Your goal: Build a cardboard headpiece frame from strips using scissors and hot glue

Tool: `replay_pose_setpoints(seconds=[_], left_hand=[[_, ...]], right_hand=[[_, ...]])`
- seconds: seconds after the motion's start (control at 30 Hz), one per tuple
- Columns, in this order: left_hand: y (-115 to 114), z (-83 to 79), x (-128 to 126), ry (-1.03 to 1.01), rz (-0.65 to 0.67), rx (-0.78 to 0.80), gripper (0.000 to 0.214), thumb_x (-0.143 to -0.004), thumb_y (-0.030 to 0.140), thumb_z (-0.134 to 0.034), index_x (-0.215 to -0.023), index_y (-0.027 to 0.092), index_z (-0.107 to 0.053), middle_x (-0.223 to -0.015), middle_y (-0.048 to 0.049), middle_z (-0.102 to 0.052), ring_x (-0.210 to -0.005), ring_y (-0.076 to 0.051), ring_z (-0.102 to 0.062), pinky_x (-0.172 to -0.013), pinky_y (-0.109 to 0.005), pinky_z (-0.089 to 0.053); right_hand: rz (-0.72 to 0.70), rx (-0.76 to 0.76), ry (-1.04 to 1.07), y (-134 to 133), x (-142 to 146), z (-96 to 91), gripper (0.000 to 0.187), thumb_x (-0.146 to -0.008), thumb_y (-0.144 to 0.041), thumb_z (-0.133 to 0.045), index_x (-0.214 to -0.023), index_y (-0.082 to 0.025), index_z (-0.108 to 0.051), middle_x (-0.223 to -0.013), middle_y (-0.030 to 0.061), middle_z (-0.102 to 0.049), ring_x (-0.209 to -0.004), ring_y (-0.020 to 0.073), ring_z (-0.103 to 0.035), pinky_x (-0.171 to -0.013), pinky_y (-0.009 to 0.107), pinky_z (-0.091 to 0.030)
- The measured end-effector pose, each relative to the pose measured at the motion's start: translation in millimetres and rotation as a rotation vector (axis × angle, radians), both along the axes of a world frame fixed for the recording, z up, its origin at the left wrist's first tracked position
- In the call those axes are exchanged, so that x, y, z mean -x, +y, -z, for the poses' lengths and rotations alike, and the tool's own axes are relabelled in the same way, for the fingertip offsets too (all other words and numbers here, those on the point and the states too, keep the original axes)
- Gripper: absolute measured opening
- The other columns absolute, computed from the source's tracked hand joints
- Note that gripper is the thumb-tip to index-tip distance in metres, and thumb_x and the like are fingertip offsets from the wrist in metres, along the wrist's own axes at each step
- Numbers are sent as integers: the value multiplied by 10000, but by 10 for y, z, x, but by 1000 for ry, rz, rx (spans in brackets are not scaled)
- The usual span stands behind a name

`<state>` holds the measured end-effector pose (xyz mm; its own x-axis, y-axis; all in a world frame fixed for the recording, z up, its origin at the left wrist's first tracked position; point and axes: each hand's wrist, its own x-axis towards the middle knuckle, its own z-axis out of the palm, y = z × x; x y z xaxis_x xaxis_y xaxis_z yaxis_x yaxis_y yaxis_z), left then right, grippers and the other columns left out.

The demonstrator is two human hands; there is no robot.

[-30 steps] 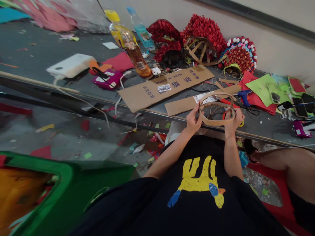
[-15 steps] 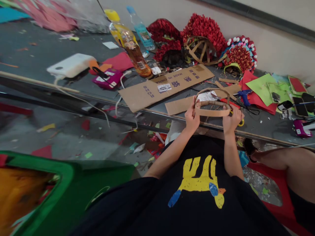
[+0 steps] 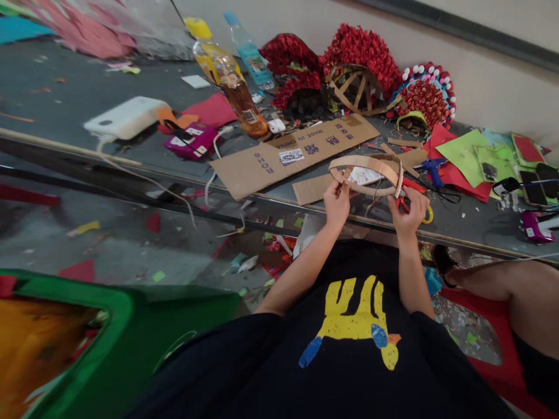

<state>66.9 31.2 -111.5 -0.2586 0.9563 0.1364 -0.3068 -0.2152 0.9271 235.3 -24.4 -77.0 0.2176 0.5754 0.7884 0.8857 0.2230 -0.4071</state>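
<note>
The person holds a cardboard ring (image 3: 367, 163) above the front of the desk (image 3: 144, 75), tilted, one hand at either side. The left hand (image 3: 337, 205) has its fingers closed on the ring's near left edge; the right hand (image 3: 408, 216) pinches the near right part, its fingers narrow on the band. Behind the ring a cardboard strip (image 3: 308, 190) lies on the desk, and farther left a wider sheet (image 3: 262, 166) bears printing and a white label. To the right — near the red paper (image 3: 467, 183) and green paper (image 3: 463, 148) — rests a blue glue gun (image 3: 433, 170). Along the wall stand two bottles, one yellow-capped (image 3: 231, 81), one blue-capped (image 3: 253, 58), and beside them red ruffled pieces (image 3: 362, 55). Another person's bare leg (image 3: 493, 276) shows at right.
</note>
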Motion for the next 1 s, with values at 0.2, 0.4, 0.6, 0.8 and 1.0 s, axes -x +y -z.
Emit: replay_pose_setpoints(seconds=[0.2, 0.4, 0.6, 0.8, 1.0], left_hand=[[-24, -3, 0, 66, 2, -1, 505, -783, 558, -628, -1084, 155, -679, -868, -58, -721, -833, -198, -699, -628, -268, -598], [-70, -38, -6, 106, -1, 6, 473, -792, 542, -627, -1034, 142, -698, -849, -61, -722, -817, -198, -695, -649, -286, -609], [-89, -44, -16, 103, 0, -16, 478, -771, 563, -641, -989, 143, -704, -834, -61, -725, -778, -191, -695, -635, -286, -613], [-115, -64, -12, 111, 20, -24, 507, -765, 580, -641, -1022, 147, -698, -830, -68, -729, -797, -208, -711, -641, -288, -616], [-144, -8, -9, 77, 57, -65, 570, -743, 627, -636, -1067, 162, -697, -954, -88, -728, -778, -203, -714, -561, -274, -609]], right_hand=[[-39, -48, 49, -19, -7, 36, 416, -839, -579, -504, -966, -209, -645, -948, 101, -671, -950, 237, -629, -889, 456, -486], [-110, -161, 102, -33, 12, -13, 326, -878, -456, -518, -1003, -193, -662, -949, 100, -683, -933, 209, -642, -863, 404, -529], [-90, -86, 150, -22, 5, -51, 372, -887, -496, -465, -985, -197, -663, -963, 100, -669, -924, 204, -645, -830, 412, -553], [-48, -100, 161, -10, 33, -87, 359, -828, -521, -560, -947, -193, -642, -946, 103, -671, -926, 212, -643, -796, 397, -561], [23, -9, 288, 62, -4, -66, 338, -839, -444, -553, -1055, -189, -601, -1024, 104, -652, -867, 176, -633, -735, 330, -539]])
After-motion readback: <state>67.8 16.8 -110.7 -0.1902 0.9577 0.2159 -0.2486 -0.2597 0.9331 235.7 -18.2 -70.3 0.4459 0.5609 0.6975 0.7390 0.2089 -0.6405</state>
